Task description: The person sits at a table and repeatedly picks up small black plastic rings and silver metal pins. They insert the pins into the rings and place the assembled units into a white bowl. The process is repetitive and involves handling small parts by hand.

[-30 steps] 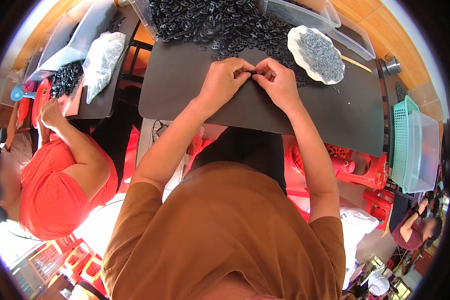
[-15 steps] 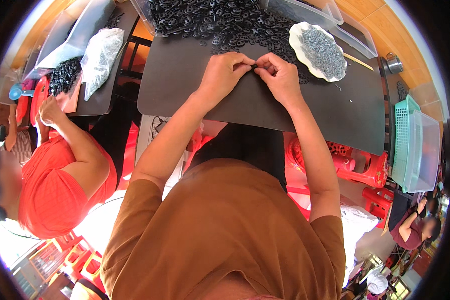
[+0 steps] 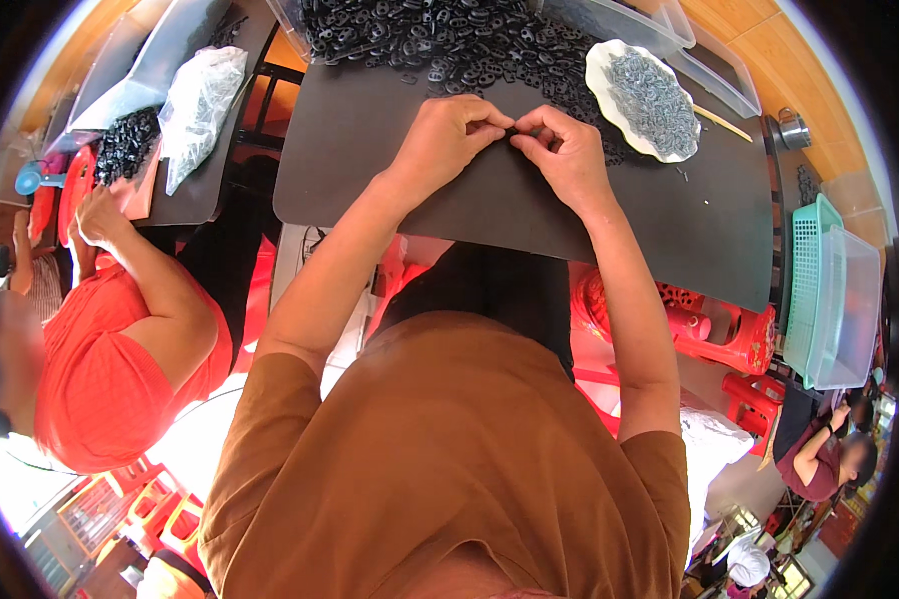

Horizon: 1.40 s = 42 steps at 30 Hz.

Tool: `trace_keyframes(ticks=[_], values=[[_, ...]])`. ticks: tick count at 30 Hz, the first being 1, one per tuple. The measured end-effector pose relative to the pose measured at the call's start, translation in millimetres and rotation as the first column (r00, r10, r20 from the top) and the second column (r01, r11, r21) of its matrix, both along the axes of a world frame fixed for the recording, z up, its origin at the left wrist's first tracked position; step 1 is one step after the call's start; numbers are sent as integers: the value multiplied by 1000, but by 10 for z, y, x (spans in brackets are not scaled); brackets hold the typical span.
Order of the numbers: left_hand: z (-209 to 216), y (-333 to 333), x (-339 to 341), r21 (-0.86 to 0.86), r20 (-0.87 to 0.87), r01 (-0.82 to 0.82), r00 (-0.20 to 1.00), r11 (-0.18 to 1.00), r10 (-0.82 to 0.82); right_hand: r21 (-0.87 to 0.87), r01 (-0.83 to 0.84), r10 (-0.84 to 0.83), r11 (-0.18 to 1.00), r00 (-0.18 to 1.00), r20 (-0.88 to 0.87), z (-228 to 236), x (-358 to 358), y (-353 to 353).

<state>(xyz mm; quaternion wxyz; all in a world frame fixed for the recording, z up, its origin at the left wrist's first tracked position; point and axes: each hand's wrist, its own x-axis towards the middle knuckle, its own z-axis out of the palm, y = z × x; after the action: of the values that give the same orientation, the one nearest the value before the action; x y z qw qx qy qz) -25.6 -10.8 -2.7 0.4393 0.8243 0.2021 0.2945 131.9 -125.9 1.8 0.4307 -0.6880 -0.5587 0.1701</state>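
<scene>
My left hand [image 3: 446,138] and my right hand [image 3: 570,155] meet above the dark table [image 3: 370,130], thumb and fingers of each pinched together. Between the fingertips sits a small black plastic piece [image 3: 512,132], mostly covered, so its shape does not show. Just beyond my hands spreads a heap of black plastic pieces with holes [image 3: 430,40]. To the right of it, a white scalloped plate [image 3: 603,95] carries many tiny grey, pin-like parts [image 3: 654,105].
Clear plastic bins [image 3: 659,25] stand at the back. A thin stick [image 3: 723,124] lies beside the plate. On the right are a green basket [image 3: 801,290] and a metal cup [image 3: 793,130]. A co-worker in red [image 3: 130,369] sits at the left table near a plastic bag [image 3: 202,115].
Both hands stay pinched together around the small black piece, with only slight finger movement. The whole view has shifted a little.
</scene>
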Motion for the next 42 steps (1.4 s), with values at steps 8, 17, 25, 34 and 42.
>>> trace_keyframes(ticks=[8,17,25,34,42], values=[[6,-14,-5,10,12,4,1000,1000,-4,178,-26,26,984,1000,-1,-20,-31,36],[5,-15,14,22,-16,-3,1000,1000,4,181,-61,59,982,998,12,-15,-27,39],[-25,-11,27,109,-14,32,999,994,-30,193,-74,67,978,997,44,-46,-15,41],[74,-21,3,-1,-37,-24,999,1000,23,30,-30,37,999,961,-274,-5,66,11],[36,1,-18,-153,28,32,999,988,-28,31,-58,66,998,852,-519,54,119,0]])
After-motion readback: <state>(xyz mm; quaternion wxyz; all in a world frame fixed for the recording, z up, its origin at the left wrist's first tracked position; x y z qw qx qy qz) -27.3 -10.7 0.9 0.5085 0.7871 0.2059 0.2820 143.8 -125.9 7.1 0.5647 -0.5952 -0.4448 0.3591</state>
